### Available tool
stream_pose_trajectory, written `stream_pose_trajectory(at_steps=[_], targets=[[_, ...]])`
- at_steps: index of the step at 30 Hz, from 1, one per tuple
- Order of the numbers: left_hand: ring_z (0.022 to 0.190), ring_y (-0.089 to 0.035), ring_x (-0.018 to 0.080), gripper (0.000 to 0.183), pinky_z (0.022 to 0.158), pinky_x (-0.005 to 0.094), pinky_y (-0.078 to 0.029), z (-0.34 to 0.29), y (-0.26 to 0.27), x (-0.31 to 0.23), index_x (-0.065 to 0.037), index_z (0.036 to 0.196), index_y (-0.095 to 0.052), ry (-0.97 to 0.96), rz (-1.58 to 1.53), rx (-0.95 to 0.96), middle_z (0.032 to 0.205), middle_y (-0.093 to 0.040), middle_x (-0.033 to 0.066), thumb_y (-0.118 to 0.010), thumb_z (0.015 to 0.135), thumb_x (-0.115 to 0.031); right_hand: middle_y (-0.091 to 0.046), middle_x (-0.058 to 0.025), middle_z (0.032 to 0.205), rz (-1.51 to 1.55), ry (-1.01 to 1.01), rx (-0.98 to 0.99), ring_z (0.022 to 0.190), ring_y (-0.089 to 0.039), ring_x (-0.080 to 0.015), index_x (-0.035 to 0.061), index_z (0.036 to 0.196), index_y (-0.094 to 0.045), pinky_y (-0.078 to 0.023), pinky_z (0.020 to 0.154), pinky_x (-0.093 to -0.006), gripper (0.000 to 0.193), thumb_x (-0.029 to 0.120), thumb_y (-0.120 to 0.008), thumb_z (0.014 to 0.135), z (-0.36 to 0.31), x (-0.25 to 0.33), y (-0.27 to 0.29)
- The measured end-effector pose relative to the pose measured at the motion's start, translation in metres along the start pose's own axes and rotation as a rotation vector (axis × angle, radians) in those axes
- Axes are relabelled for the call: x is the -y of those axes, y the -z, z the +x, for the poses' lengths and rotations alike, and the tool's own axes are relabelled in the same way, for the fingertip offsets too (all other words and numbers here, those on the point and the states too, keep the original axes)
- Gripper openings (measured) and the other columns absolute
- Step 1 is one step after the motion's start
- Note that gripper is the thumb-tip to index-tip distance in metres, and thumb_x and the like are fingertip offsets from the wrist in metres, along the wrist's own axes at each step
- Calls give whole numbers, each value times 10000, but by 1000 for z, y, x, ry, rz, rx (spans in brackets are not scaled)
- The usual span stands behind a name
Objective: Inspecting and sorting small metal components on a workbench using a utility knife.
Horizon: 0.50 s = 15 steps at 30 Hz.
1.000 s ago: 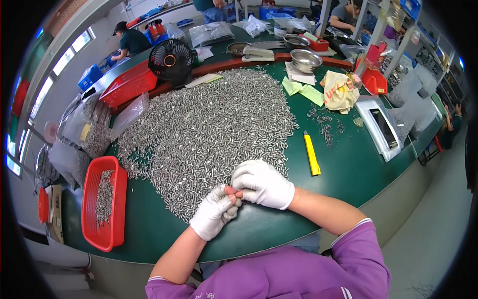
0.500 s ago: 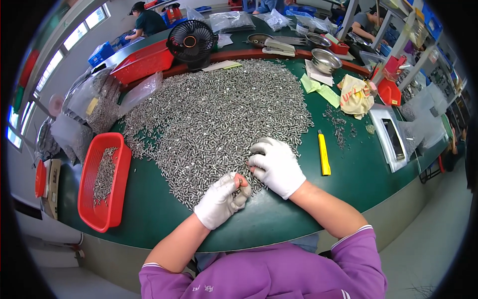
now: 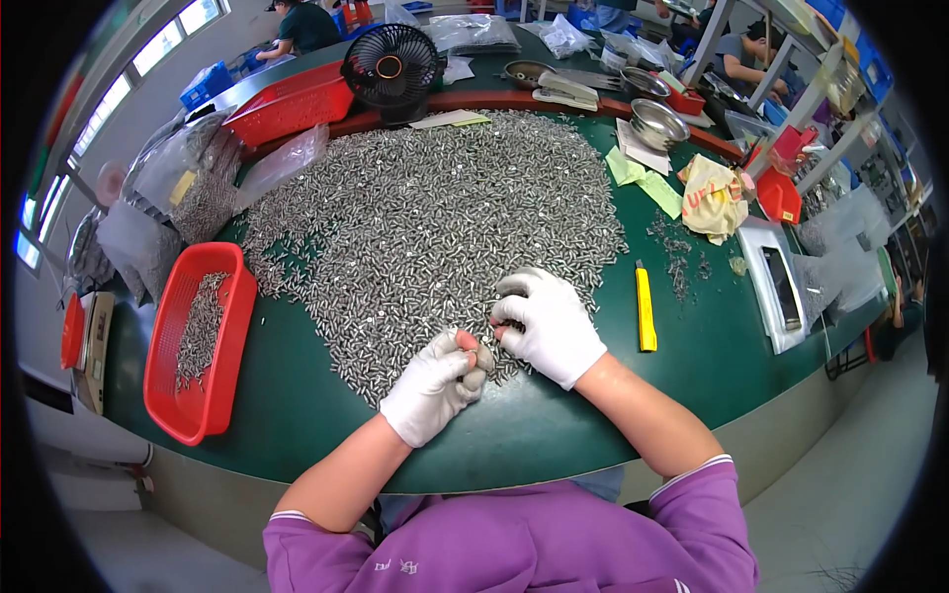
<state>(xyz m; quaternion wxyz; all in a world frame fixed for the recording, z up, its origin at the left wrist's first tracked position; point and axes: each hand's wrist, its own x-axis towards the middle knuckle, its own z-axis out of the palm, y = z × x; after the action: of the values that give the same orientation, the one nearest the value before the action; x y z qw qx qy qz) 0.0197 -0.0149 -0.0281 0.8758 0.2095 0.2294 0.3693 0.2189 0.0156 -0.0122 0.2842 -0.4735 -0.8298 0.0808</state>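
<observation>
A broad heap of small silvery metal pins (image 3: pixel 445 227) covers the middle of the green table. At its near edge is my left hand (image 3: pixel 433 387), in a white glove with bare fingertips. Its fingers are curled in and the thumb presses against them; whatever lies between is too small to make out. Just right of it, my right hand (image 3: pixel 551 328), gloved the same way, rests on the heap's edge with bent fingers. Thumb and fingertips come together down among the pins, and I cannot make out what they pinch. The two hands are close but apart.
A red basket (image 3: pixel 231 341) with some pins stands left, beside a scale (image 3: pixel 93 346). A yellow box cutter (image 3: pixel 646 308) lies right of my right hand. Behind the heap stand a black fan (image 3: pixel 391 69) and another red basket (image 3: pixel 287 107). Metal bowls (image 3: pixel 659 124) sit far right.
The view has shifted slightly. My left hand's thumb and fingers have closed further, and the small piece seen at its fingertips no longer shows. My right hand stays nearly in place.
</observation>
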Motion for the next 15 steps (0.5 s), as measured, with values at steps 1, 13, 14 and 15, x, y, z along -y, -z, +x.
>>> stream_pose_trajectory(at_steps=[1,13,14,15], targets=[[666,-501,84,99,619,226,-402,0,-1,0,-121,957,-555,-8,1,-1,912,-624,33,-623,886,-134,-617,-36,1017,18,-18,2,1050,-545,-237,132,774,-666,-426,897,-401,77,175,-678,710,0,-1,-1],[637,-446,73,156,598,216,-386,1,0,-1,-119,1003,-563,-12,-3,-40,932,-599,36,-626,886,-199,-610,-50,1045,30,1,-26,1093,-528,-260,114,774,-663,-420,921,-420,97,182,-690,709,0,-1,-3],[635,-444,75,155,590,217,-381,1,-1,0,-120,1000,-558,-13,-4,-56,924,-597,35,-621,890,-209,-609,-49,1046,22,11,-16,1093,-527,-263,115,779,-665,-420,922,-422,107,186,-697,705,1,1,-4],[634,-451,79,153,582,220,-379,2,0,0,-120,1001,-560,-15,-1,-65,906,-593,34,-619,893,-211,-607,-49,1046,13,19,-9,1094,-526,-265,115,784,-667,-419,923,-424,118,189,-703,700,1,2,-4]])
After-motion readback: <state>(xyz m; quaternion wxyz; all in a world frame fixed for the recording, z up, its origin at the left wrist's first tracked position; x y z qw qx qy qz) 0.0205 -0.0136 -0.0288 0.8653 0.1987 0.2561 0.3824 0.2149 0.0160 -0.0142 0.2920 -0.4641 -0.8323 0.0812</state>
